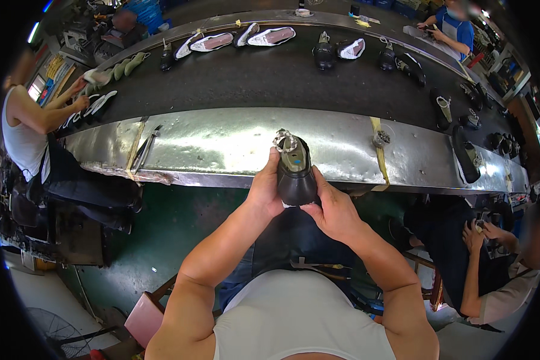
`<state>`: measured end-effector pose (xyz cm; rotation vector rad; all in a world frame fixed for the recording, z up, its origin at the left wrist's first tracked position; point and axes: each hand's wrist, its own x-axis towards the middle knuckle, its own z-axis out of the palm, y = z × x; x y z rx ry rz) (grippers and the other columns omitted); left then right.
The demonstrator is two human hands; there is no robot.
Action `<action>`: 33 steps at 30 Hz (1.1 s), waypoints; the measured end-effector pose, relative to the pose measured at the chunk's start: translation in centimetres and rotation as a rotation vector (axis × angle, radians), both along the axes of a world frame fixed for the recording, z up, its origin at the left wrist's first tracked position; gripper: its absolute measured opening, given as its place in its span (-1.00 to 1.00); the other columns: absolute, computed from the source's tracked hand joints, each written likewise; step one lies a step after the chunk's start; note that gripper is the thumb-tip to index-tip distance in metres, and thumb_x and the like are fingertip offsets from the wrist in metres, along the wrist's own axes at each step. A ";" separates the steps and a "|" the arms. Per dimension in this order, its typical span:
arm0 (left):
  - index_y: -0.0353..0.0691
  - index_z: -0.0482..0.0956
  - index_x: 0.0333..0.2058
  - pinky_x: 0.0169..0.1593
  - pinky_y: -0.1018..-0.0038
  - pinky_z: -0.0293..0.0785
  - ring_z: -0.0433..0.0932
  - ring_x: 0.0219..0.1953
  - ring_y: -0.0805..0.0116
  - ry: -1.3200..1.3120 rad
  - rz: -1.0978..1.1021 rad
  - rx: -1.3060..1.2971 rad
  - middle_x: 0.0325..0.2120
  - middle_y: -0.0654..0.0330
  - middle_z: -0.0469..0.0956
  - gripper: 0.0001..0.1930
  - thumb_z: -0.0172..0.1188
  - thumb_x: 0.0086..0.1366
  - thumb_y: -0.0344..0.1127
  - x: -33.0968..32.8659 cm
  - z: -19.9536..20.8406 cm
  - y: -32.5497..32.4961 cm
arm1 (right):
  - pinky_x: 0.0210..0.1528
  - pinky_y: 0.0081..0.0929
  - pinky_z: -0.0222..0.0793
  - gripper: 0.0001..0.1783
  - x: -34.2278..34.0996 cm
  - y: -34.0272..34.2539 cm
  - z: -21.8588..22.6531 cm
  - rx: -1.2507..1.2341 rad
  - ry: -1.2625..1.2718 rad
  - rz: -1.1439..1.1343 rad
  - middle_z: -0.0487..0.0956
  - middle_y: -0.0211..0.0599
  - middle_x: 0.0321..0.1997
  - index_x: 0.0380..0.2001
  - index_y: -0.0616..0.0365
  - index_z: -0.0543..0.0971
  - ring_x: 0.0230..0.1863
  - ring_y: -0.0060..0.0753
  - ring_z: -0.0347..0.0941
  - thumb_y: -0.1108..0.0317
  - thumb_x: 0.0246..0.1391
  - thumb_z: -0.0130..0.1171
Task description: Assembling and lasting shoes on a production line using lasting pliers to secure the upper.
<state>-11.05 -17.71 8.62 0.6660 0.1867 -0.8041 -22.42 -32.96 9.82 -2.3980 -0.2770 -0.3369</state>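
A black shoe (pixel 298 188) is held in front of me, above the near edge of the metal ledge, its rounded end towards me. Olive-brown material with a small blue mark shows in its opening, and a pale speckled loop of cord stands at its far end. My left hand (pixel 264 189) grips the left side, thumb up along it. On the opposite side, my right hand (pixel 335 210) is closed round the shoe near its rounded end. The underside and the fingertips beneath it are hidden.
Behind the shiny metal ledge (pixel 192 144) runs a dark belt (pixel 222 81) with several shoes on it. A metal hand tool (pixel 144 153) lies on the ledge at left, a small round container (pixel 381 139) at right. Co-workers sit left and right; another is across the belt.
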 end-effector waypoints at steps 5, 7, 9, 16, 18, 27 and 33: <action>-0.24 0.40 0.14 0.06 0.18 0.62 0.62 -0.03 0.18 -0.034 -0.063 -0.078 -0.03 0.04 0.58 -0.46 -0.26 0.55 0.10 0.8 0.1 0.1 | -0.07 -0.11 0.51 -0.05 0.7 -0.3 0.9 -0.019 -0.022 0.010 0.55 0.26 -0.04 0.36 0.48 0.06 -0.09 0.23 0.57 0.01 0.20 0.21; -0.24 0.40 0.14 0.07 0.18 0.61 0.62 -0.02 0.18 -0.044 -0.074 -0.010 -0.02 0.04 0.57 -0.46 -0.28 0.55 0.09 0.6 0.5 -0.2 | -0.06 -0.11 0.51 -0.02 0.7 -0.6 2.3 -0.002 -0.023 0.012 0.56 0.25 -0.04 0.37 0.45 0.06 -0.09 0.22 0.57 -0.02 0.16 0.25; -0.24 0.36 0.18 0.13 0.15 0.56 0.57 0.04 0.16 -0.050 -0.034 0.118 0.04 0.01 0.52 -0.48 -0.24 0.56 0.06 0.3 0.2 -0.4 | -0.01 -0.27 0.51 0.05 0.5 -0.4 5.1 0.208 0.327 0.040 0.53 0.22 -0.01 0.38 0.46 0.03 -0.12 0.07 0.60 0.03 0.09 0.35; -0.25 0.28 0.21 0.19 0.13 0.44 0.46 0.17 0.04 -0.376 -0.039 0.354 0.14 -0.04 0.43 -0.54 0.01 0.49 -0.09 -0.6 -0.2 -1.0 | -0.54 -0.44 0.46 -0.41 1.9 -6.3 0.0 1.221 0.405 -0.204 0.65 -0.11 -0.09 0.19 0.24 0.39 -0.29 -0.21 0.67 0.04 0.25 0.08; -0.25 0.30 0.18 0.17 0.11 0.43 0.46 0.16 -0.02 -0.502 -0.012 0.418 0.17 -0.07 0.40 -0.55 0.07 0.46 -0.12 1.2 -1.9 0.6 | -0.60 -0.41 0.41 -0.49 3.0 -10.2 0.4 1.558 0.394 -0.241 0.67 -0.14 -0.13 0.08 0.21 0.45 -0.34 -0.20 0.67 0.02 0.33 -0.10; -0.18 0.56 -0.10 0.25 -0.18 0.17 0.39 0.19 -0.11 -1.863 0.113 1.465 0.02 0.02 0.50 -0.66 0.26 0.17 -0.19 6.0 -6.2 0.7 | -0.29 -0.27 0.51 -0.40 12.5 -33.1 -3.4 0.640 -0.223 -0.860 0.67 -0.03 -0.10 0.03 0.27 0.48 -0.14 -0.09 0.65 -0.10 0.25 0.08; -0.22 0.55 -0.12 0.24 -0.20 0.15 0.39 0.18 -0.14 -1.840 0.087 1.513 0.02 -0.02 0.48 -0.63 0.26 0.11 -0.20 6.1 -5.2 1.3 | 0.30 0.01 0.18 -0.25 16.0 -36.3 -7.4 -0.171 0.246 -1.161 0.64 0.13 -0.05 0.10 0.29 0.44 0.09 0.14 0.53 -0.21 0.17 0.09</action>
